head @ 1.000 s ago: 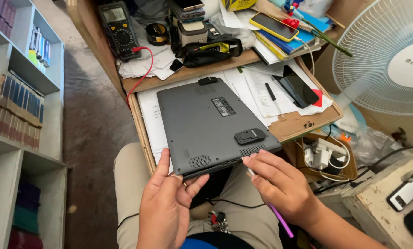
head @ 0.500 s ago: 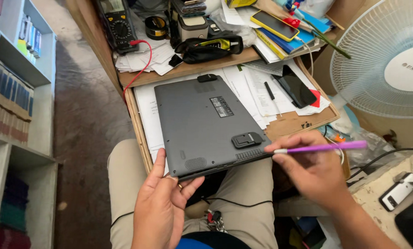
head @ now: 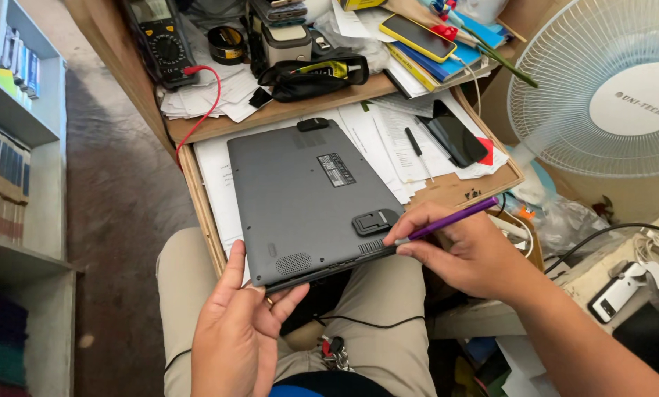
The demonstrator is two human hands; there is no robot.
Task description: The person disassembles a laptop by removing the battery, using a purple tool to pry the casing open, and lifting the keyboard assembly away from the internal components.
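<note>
Shelving point(head: 20, 154): along the far left, books upright on the upper levels.
Floor point(head: 123, 220): dark, between shelving and desk.
Multimeter point(head: 156, 33): at the desk's back left corner, red lead point(head: 204, 110) curling down over loose papers to the raised ledge's front edge.
Tape roll point(head: 230, 44): just right of the multimeter, dark, lying flat.
Left hand point(head: 234, 334): below the desk's front edge, over the lap, palm turned up, fingers spread apart; thumb up against the laptop's near left corner, fingertips under its front edge, ring on one finger.
Laptop point(head: 300, 198): grey, closed, underside up, lying on paper sheets on the desk's lower board, near edge overhanging the front edge toward the lap; black rubber foot at the far edge, label near the middle, speaker grille at the near left.
Black pouch point(head: 311, 73): on the ledge behind the laptop.
Keys point(head: 334, 351): on the lap, below the laptop.
Purple tool point(head: 450, 219): thin, slanted, tip at the laptop's near right edge seam, tail pointing toward the desk's right edge.
Right hand point(head: 465, 254): at the laptop's near right corner, thumb and fingers pinched together on the purple tool.
Dark phone point(head: 454, 136): on papers at the desk's right side.
Yellow phone point(head: 417, 37): on stacked books at the back right.
Fan point(head: 609, 88): white, well right of the desk.
</note>
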